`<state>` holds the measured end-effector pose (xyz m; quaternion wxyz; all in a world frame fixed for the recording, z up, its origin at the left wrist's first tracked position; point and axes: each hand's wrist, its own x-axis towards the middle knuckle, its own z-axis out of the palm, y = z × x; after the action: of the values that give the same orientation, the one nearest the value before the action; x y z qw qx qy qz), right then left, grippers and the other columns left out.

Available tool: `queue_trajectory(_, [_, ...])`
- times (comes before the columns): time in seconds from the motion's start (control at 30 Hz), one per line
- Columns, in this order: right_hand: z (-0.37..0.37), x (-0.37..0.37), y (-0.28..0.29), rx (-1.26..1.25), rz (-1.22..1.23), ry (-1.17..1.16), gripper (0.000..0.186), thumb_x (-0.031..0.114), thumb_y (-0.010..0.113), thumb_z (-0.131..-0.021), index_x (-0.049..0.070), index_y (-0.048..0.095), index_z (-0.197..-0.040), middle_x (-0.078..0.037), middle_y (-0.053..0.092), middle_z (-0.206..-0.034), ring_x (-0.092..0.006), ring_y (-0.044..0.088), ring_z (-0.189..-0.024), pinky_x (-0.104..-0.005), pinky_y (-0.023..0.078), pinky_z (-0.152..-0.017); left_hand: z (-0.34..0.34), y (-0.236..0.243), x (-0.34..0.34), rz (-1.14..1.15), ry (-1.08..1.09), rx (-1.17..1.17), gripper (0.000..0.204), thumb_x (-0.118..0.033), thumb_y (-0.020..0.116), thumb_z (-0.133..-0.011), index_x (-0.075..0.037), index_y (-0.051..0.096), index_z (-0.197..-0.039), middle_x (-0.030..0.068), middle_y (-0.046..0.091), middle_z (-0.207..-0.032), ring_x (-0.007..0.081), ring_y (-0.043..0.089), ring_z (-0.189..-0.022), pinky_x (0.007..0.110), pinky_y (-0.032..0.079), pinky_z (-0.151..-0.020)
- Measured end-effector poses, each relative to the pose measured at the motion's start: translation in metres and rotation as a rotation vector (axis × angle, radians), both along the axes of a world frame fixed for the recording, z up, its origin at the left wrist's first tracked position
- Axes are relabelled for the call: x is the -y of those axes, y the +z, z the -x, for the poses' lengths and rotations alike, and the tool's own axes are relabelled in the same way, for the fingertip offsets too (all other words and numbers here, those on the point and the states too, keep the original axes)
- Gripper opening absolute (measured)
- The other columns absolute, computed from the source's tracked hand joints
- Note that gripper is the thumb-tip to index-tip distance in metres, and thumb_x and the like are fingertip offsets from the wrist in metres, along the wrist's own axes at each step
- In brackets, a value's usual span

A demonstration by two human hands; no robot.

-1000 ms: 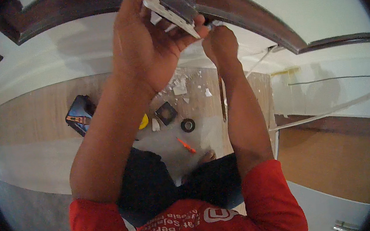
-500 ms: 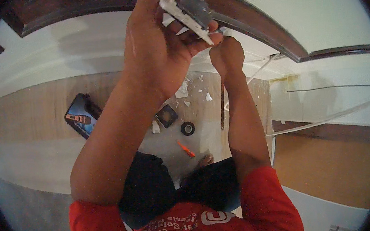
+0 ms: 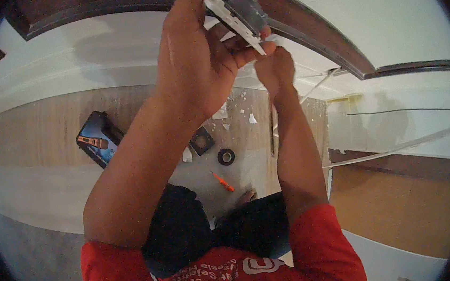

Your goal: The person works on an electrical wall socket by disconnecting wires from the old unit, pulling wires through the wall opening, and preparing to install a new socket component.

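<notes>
I find the white faceplate point(image 3: 230, 19) with its dark grey module point(image 3: 247, 11) held up well above the floor point(image 3: 48, 134), and in my view it overlaps the dark wood trim point(image 3: 314, 33). The left hand point(image 3: 191, 63) is curled around the plate, thumb at its upper end and fingertips by the lower, a grip that I judge leaves the module facing away from the palm and within reach. The right hand point(image 3: 276, 70) is bunched just beside that lower end; I cannot tell what its fingers pinch, if anything. Below, the orange hand tool point(image 3: 223, 183) and the black tape roll point(image 3: 220, 158) lie loose near the feet, probably for easy reach. The black square piece point(image 3: 197, 143) sits between the roll and the left forearm, white fragments point(image 3: 252, 119) scatter toward the floor's wall-side edge, and the blue-and-black case point(image 3: 96, 141) rests farther left.
</notes>
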<state>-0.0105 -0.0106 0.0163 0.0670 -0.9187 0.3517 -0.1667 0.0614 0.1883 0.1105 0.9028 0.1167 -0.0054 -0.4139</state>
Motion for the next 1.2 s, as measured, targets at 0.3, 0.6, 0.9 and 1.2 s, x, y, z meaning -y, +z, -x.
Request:
queue_trajectory(0.3, [0.001,0.002,0.000,-0.119,-0.060,0.032,0.035,0.027,0.052,-0.092,-0.003,0.071,-0.088,-0.029,0.069,-0.092,-0.0443,0.067,-0.091,-0.0509,0.052,-0.082,-0.001,-0.001,-0.001,-0.006,0.011,-0.002,0.049,-0.048,0.056,-0.096,0.000,0.061,-0.106,0.0161,0.069,-0.086,0.0339,0.071,-0.078,0.048,0.060,-0.070])
queue_trajectory(0.6, [0.001,0.041,-0.022,-0.213,0.082,0.233,0.038,0.034,0.052,-0.094,0.002,0.073,-0.096,-0.028,0.069,-0.093,-0.0440,0.066,-0.093,-0.0491,0.052,-0.083,0.003,0.000,0.003,-0.008,0.020,-0.006,0.049,-0.048,0.056,-0.096,0.000,0.061,-0.105,0.0158,0.069,-0.085,0.0339,0.071,-0.078,0.048,0.060,-0.069])
queue_trajectory(0.9, [0.008,0.031,-0.014,-0.036,-0.003,0.226,0.044,0.034,0.051,-0.093,-0.005,0.071,-0.088,-0.031,0.067,-0.090,-0.0456,0.066,-0.091,-0.0497,0.050,-0.080,0.012,0.001,0.001,-0.008,0.000,0.018,0.049,-0.047,0.056,-0.096,0.000,0.062,-0.104,0.0155,0.069,-0.085,0.0340,0.071,-0.078,0.047,0.060,-0.069])
queue_trajectory(1.2, [0.003,0.044,-0.026,0.064,-0.014,0.347,0.029,0.020,0.053,-0.087,-0.004,0.069,-0.080,-0.030,0.065,-0.084,-0.0462,0.064,-0.085,-0.0519,0.050,-0.081,0.020,0.024,-0.006,-0.112,0.172,-0.028,0.042,-0.043,0.060,-0.095,-0.002,0.067,-0.089,0.0126,0.070,-0.076,0.0312,0.071,-0.076,0.045,0.057,-0.064])
